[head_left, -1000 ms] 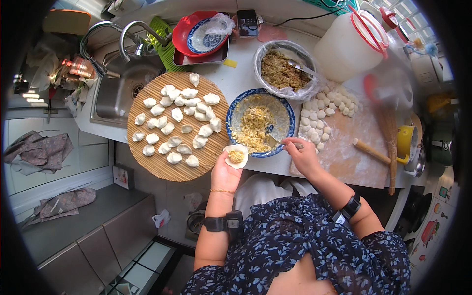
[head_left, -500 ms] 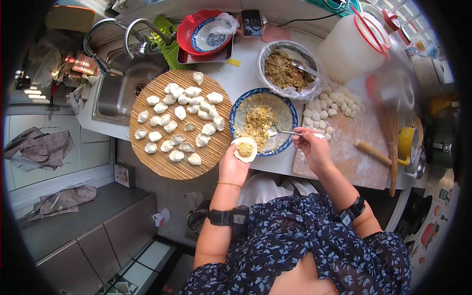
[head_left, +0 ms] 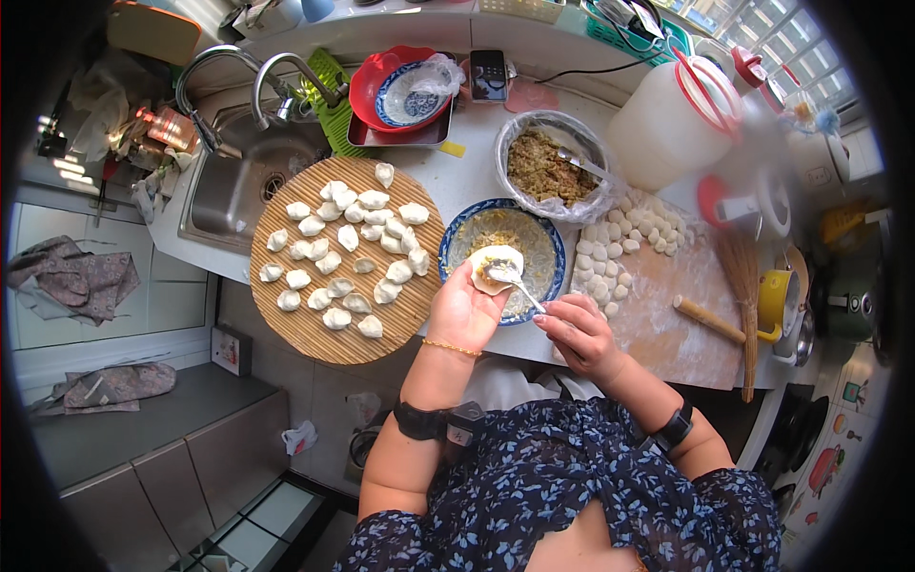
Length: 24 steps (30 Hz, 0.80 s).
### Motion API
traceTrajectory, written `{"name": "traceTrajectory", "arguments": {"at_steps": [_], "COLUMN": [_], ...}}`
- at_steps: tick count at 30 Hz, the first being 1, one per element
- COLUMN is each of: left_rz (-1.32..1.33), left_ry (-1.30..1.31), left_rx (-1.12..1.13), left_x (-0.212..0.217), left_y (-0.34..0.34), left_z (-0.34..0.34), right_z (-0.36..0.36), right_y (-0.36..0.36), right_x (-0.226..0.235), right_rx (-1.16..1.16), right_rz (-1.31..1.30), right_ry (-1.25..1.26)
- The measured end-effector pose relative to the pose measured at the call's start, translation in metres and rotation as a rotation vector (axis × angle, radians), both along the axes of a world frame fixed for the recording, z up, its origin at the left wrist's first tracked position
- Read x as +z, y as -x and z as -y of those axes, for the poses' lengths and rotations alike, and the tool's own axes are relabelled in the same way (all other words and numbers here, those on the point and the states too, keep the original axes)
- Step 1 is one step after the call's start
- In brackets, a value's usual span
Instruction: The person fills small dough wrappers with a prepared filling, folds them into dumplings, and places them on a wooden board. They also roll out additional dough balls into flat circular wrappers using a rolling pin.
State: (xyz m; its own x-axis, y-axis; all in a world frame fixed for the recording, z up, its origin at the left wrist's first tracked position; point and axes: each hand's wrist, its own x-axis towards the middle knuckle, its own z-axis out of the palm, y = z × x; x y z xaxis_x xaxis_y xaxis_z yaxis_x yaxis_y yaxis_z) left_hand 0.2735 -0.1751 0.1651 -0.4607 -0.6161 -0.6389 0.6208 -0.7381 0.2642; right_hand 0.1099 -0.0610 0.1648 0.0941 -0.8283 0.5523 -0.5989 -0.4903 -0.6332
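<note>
My left hand (head_left: 466, 313) holds a round white dumpling wrapper (head_left: 512, 257) on its fingers, above the near side of a blue-rimmed bowl (head_left: 556, 250). Yellowish filling lies in the middle of the wrapper. A metal spoon (head_left: 519, 288) is pinched in my right hand (head_left: 583, 336), its bowl end resting on that filling. Some of the same yellow filling (head_left: 491, 236) shows in the bowl behind the wrapper. To the left, a round slatted bamboo board (head_left: 405, 324) carries several shaped white dumplings (head_left: 349, 236).
Behind stands a plastic-lined bowl (head_left: 600, 202) of brown filling. At right, a floured board (head_left: 658, 329) holds several dough pieces (head_left: 610, 255) and a rolling pin (head_left: 709, 318), with a whisk broom (head_left: 743, 315) at its edge. The sink (head_left: 214, 205) lies far left; a big white bucket (head_left: 658, 110) stands far right.
The spoon has moved left from the bowl to the filling on the wrapper. My left hand has risen rightward with the wrapper, over the bowl. The whole view has shifted slightly.
</note>
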Motion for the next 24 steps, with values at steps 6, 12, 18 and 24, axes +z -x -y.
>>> {"name": "traceTrajectory", "arguments": {"at_steps": [6, 12, 18, 24], "left_rz": [-0.039, 0.125, 0.038, -0.075], "left_ry": [0.051, 0.256, 0.204, 0.148], "left_rx": [-0.019, -0.158, -0.184, -0.26], "left_x": [-0.012, -0.022, -0.022, -0.018], "left_y": [-0.015, -0.024, -0.024, -0.015], "left_z": [-0.004, -0.015, -0.021, -0.02], "right_z": [-0.006, 0.012, -0.002, 0.021], "right_y": [0.001, 0.018, 0.009, -0.012], "right_x": [-0.029, -0.068, -0.035, -0.004], "right_rx": [-0.229, -0.496, -0.332, -0.084], "right_rz": [1.089, 1.372, 0.935, -0.011], "right_ry": [-0.381, -1.001, -1.536, -0.249]}}
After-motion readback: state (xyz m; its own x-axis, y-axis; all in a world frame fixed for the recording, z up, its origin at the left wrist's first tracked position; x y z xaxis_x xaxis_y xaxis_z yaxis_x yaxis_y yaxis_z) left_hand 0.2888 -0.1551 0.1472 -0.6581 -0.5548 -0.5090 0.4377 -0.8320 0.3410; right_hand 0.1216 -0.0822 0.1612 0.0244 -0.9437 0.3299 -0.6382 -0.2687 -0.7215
